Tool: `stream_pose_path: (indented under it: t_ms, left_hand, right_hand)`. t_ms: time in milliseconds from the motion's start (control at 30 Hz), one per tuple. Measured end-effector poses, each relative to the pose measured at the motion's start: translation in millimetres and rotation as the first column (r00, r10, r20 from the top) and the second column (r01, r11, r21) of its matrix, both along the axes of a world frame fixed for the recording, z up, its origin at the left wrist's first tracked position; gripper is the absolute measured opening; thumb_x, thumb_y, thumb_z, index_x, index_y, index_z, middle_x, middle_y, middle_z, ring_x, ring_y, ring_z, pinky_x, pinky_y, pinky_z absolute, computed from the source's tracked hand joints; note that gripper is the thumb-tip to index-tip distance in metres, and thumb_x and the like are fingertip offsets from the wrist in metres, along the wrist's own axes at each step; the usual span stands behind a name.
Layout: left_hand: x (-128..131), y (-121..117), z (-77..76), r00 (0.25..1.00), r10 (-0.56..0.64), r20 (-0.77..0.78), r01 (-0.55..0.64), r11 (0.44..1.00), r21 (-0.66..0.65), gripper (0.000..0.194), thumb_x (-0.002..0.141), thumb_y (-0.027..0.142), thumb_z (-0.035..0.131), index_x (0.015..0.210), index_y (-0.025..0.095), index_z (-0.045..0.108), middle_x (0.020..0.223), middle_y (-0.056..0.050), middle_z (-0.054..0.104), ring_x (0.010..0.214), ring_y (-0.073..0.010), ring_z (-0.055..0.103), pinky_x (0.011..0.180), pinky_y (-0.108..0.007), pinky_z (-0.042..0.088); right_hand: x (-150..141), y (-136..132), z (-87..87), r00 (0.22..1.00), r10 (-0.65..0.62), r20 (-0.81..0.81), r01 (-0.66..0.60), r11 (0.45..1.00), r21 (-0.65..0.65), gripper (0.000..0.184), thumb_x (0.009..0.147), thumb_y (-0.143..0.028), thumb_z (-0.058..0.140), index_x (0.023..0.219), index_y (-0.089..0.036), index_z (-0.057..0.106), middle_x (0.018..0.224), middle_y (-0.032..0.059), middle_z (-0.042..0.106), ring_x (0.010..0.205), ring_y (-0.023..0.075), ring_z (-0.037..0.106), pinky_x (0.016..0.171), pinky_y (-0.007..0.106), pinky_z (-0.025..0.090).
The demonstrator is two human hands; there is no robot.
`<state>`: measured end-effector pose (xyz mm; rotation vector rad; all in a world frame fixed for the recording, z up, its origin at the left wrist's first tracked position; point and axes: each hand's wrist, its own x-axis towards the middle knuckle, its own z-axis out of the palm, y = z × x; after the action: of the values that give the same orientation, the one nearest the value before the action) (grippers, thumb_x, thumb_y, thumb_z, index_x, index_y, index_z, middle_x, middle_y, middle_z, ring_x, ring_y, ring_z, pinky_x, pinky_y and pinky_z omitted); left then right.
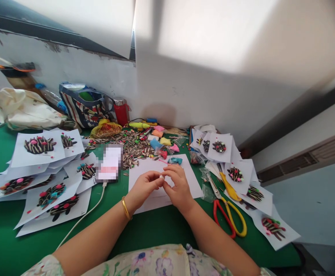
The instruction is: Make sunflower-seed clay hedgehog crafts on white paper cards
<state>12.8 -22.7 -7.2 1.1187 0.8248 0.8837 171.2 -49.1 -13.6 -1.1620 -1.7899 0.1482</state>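
My left hand [146,187] is closed, thumb and forefinger pinched at a small white ball [162,176] that looks like soft clay. From the other side, the thumb and fingertips of my right hand [179,187] curve in and meet it too. Both hands hover over white paper sheets [190,180] lying on the green table. Just beyond my fingers, a blue-green packet of clay [175,160] rests on the paper. Striped sunflower seeds [135,143] are heaped behind, beside several colourful clay lumps [165,141].
Seed-and-clay pictures on paper pile up at left [52,195] and right [243,176]. Scissors [227,214] with red and yellow handles lie right of my hand. A cabled phone [108,165] is at left. A red flask [121,112] and striped bag [82,105] stand by the wall.
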Motion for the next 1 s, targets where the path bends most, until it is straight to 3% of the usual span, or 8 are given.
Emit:
stream_pose_path:
  t_ms: [133, 367, 733, 1000]
  left_hand:
    - [-1.7, 1.0, 1.9, 0.995, 0.014, -0.097, -0.006, 0.997, 0.080, 0.029, 0.077, 0.045, 0.071, 0.080, 0.015, 0.072, 0.071, -0.003, 0.063, 0.068, -0.0151, 0.053, 0.066, -0.028, 0.045]
    - [-3.6, 2.0, 3.5, 0.987, 0.026, -0.156, -0.009, 0.994, 0.105, 0.033, 0.077, 0.048, 0.068, 0.077, 0.015, 0.071, 0.070, -0.004, 0.064, 0.067, -0.0162, 0.054, 0.065, -0.028, 0.044]
    - [-3.3, 3.9, 2.9, 0.994, 0.052, -0.099, -0.048, 0.998, 0.040, 0.037, 0.079, 0.053, 0.065, 0.077, 0.016, 0.067, 0.070, -0.004, 0.064, 0.065, -0.0157, 0.056, 0.065, -0.028, 0.044]
    - [-3.5, 5.3, -1.3, 0.978, 0.080, -0.191, -0.051, 0.987, 0.153, 0.033, 0.075, 0.049, 0.070, 0.073, 0.017, 0.067, 0.067, -0.001, 0.060, 0.064, -0.0149, 0.053, 0.063, -0.027, 0.042]
  right_hand:
    - [1.7, 1.8, -2.1, 0.999, 0.034, 0.039, -0.033, 0.999, -0.030, 0.024, 0.087, -0.023, 0.058, 0.110, -0.026, 0.066, 0.113, 0.0073, 0.065, 0.113, 0.0248, 0.056, 0.102, 0.048, 0.042]
    - [6.2, 2.4, 4.5, 0.993, 0.043, 0.112, -0.042, 0.999, -0.018, 0.013, 0.091, -0.028, 0.059, 0.097, -0.025, 0.071, 0.095, 0.0048, 0.069, 0.101, 0.0229, 0.060, 0.099, 0.046, 0.042]
    - [6.0, 3.1, 2.2, 0.997, 0.010, 0.078, -0.008, 1.000, -0.021, 0.012, 0.089, -0.027, 0.059, 0.094, -0.024, 0.069, 0.091, 0.0055, 0.068, 0.092, 0.0225, 0.061, 0.086, 0.041, 0.048]
    - [3.3, 1.8, 3.6, 0.995, 0.016, 0.095, -0.011, 0.999, -0.050, 0.010, 0.085, -0.021, 0.058, 0.086, -0.023, 0.068, 0.085, 0.0041, 0.067, 0.089, 0.0220, 0.061, 0.085, 0.040, 0.047]
